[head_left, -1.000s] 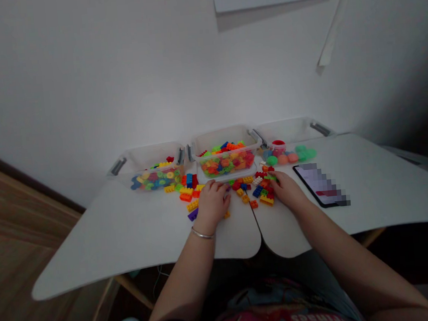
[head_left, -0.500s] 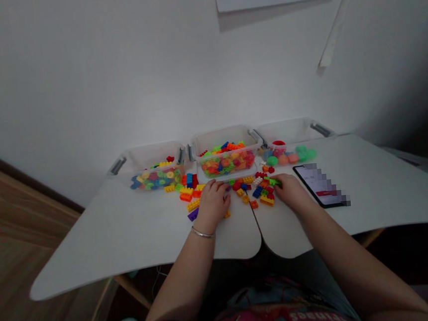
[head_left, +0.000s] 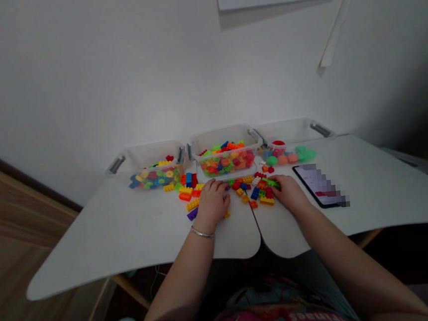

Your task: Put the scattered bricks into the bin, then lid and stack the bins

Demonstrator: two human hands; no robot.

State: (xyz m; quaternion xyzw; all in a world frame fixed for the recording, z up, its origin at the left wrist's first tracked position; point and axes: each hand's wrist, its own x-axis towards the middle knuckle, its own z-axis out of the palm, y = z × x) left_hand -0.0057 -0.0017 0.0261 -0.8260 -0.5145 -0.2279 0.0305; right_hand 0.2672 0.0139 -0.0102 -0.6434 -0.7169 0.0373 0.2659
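Note:
My left hand [head_left: 213,204] lies palm down on the white table [head_left: 93,241], its fingertips just in front of the middle clear plastic tray [head_left: 226,172]. That tray is full of small multicoloured bricks. Loose plastic bricks [head_left: 256,192] lie in a heap between my hands. My right hand [head_left: 289,193] rests at the heap's right side, its fingertips on a green brick [head_left: 273,183]. A thin metal bracelet [head_left: 202,232] circles my left wrist.
A clear tray of coloured rings and bricks [head_left: 154,178] stands to the left, and another of green and orange balls [head_left: 288,158] to the right. A smartphone [head_left: 319,185] lies right of my right hand. The table ends in a curved front edge, with a wall behind.
My right hand has drawn slightly toward me, and the green brick has shifted with its fingertips. My left hand has barely moved.

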